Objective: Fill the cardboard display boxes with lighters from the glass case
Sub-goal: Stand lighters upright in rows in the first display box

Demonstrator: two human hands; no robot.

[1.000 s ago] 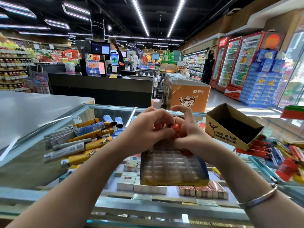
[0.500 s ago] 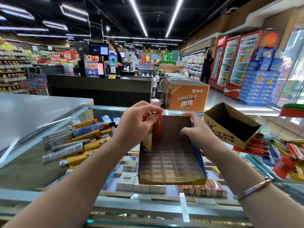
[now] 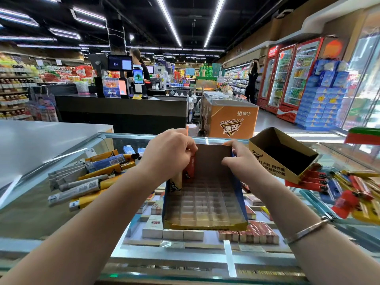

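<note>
Here, a red lighter (image 3: 191, 166) is pinched upright by the left hand (image 3: 168, 153) in the box's (image 3: 205, 202) far-left corner on the glass case (image 3: 61, 198). The box's right wall is gripped by the right hand (image 3: 241, 161).

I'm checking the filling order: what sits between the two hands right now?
In the head view, the display box's brown back panel spans between left hand and right hand; orange lighters stand beside the left hand.

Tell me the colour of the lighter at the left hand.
Red-orange lighter, upright in the box; head view.
</note>
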